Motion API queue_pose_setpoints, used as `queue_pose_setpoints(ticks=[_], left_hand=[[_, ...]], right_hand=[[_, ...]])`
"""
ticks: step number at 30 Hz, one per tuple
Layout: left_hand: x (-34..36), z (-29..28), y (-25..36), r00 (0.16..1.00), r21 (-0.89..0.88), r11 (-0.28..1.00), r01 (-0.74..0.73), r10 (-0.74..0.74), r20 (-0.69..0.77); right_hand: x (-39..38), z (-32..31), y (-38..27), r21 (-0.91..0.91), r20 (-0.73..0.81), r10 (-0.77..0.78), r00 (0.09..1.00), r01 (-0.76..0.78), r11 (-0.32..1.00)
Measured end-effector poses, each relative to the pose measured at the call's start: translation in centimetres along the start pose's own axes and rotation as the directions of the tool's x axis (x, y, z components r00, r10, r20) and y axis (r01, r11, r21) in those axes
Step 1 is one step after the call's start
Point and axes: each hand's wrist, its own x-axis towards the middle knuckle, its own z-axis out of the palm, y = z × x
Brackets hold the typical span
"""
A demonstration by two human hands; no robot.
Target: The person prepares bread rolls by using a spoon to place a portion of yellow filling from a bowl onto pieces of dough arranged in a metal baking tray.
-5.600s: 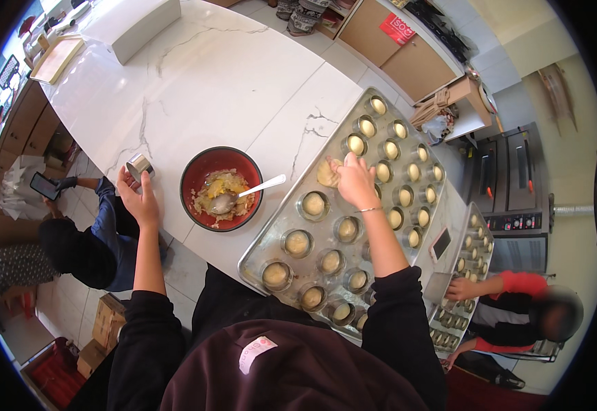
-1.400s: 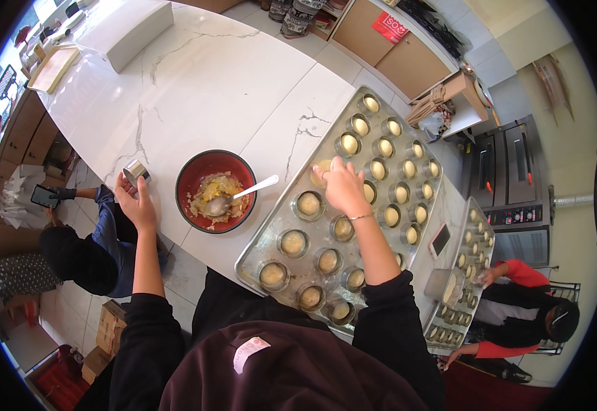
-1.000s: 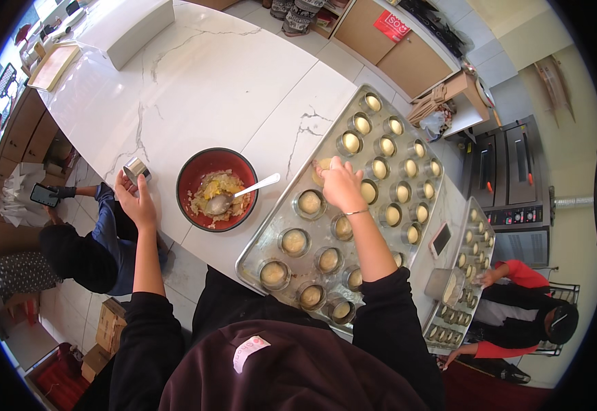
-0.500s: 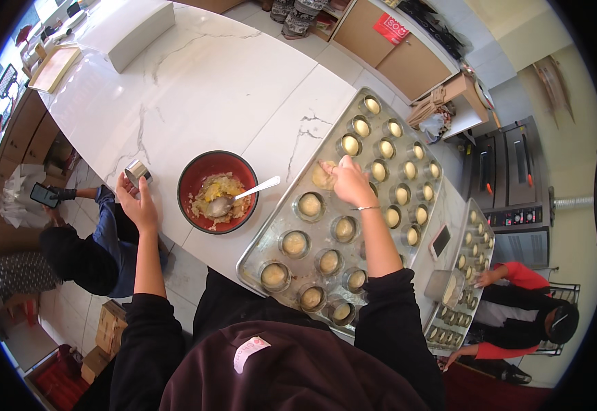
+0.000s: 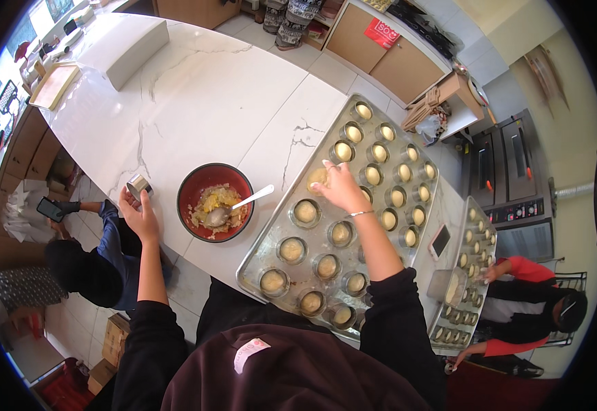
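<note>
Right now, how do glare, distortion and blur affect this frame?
Head view: glare washes the upper left of the white, grey-veined tabletop; its edges look bowed; in that view, the round red-and-black bowl and rectangular silver metal tray show no obvious blur.

Phone [image 5: 439, 241]: dark screen, lying on the marbled surface [image 5: 216, 103], right side.
White box [image 5: 122, 49]: on the surface, far left.
Shallow tray [image 5: 55, 85]: pale, near the white box.
Cupboard [image 5: 408, 70]: tan-doored, red sign [image 5: 382, 33] attached.
Oven [image 5: 508, 168]: dark-fronted, right of the surface.
Cardboard boxes [image 5: 114, 339]: lower left.
Person at left [image 5: 87, 270]: holding a handset [image 5: 49, 209].
</note>
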Motion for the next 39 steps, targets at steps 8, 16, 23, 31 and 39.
queue_pose_setpoints(ticks=[8, 16, 23, 31, 39], left_hand=[[-0.1, 0.0, -0.4, 0.999, 0.008, 1.0, -0.023, 0.023, 0.025], [-0.2, 0.0, -0.3, 1.0, -0.019, 1.0, -0.005, 0.005, 0.023], [0.0, 0.2, -0.5, 1.0, 0.017, 1.0, -0.016, 0.017, -0.016], [-0.1, 0.0, -0.5, 1.0, -0.063, 0.998, -0.013, 0.012, -0.007], [-0.1, 0.2, -0.6, 1.0, -0.032, 0.999, -0.022, 0.021, -0.012]], right_hand=[[0.8, 2.4, -0.4, -0.14, -0.05, 0.044, 0.998, -0.051, 0.989], [0.7, 1.5, 0.1, 0.0, -0.023, -0.082, 0.996, 0.082, 0.997], [0.5, 2.9, -1.7, -0.24, -0.129, 0.055, 0.99, -0.085, 0.967], [1.4, 0.6, 0.8, -0.13, 0.067, -0.165, 0.984, 0.173, 0.976], [1.2, 0.7, 2.7, -0.046, 0.092, -0.368, 0.925, 0.373, 0.927]])
